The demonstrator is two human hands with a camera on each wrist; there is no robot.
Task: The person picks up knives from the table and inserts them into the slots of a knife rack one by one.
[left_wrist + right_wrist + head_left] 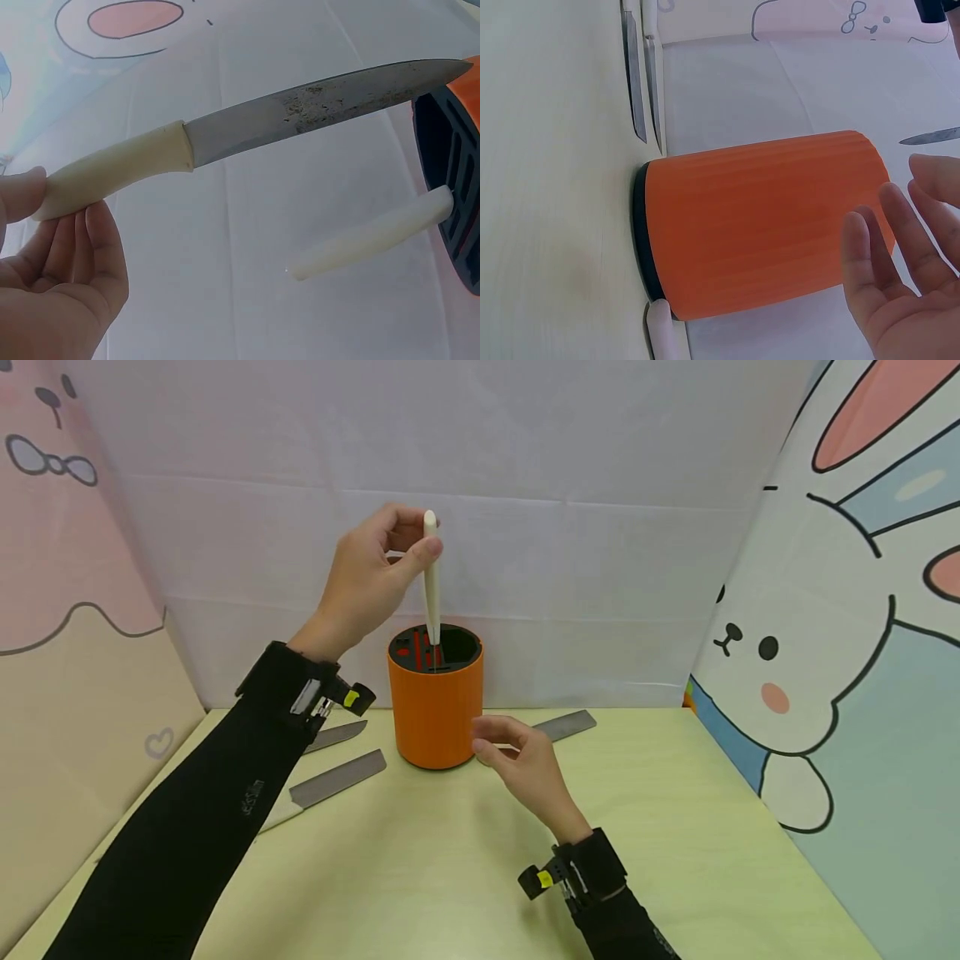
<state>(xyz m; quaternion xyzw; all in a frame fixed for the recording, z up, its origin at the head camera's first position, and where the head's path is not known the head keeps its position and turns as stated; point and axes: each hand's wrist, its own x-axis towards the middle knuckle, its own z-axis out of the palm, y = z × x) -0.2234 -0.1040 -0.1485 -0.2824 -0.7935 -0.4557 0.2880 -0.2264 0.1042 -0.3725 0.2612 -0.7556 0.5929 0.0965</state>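
Note:
My left hand (378, 572) pinches a kitchen knife by the end of its cream handle (112, 169), thumb on one side and fingertips on the other. The blade (300, 112), spotted with brown stains, points down, its tip right at the rim of an orange knife holder (437, 714). A second cream handle (375, 234) sticks out of the holder's slotted black top (459, 172). Beside the holder's lower right, my right hand (528, 764) hovers with loosely bent fingers and nothing between them. The knife tip (930, 137) shows above those fingers in the right wrist view.
Left of the holder, a broad-bladed knife (337, 778) and a pointed knife (337, 735) lie on the pale yellow table (420, 877). Another broad blade (567, 725) lies to the right, behind my right hand. White cloth (600, 568) hangs behind; cartoon-printed panels (862, 693) flank the table.

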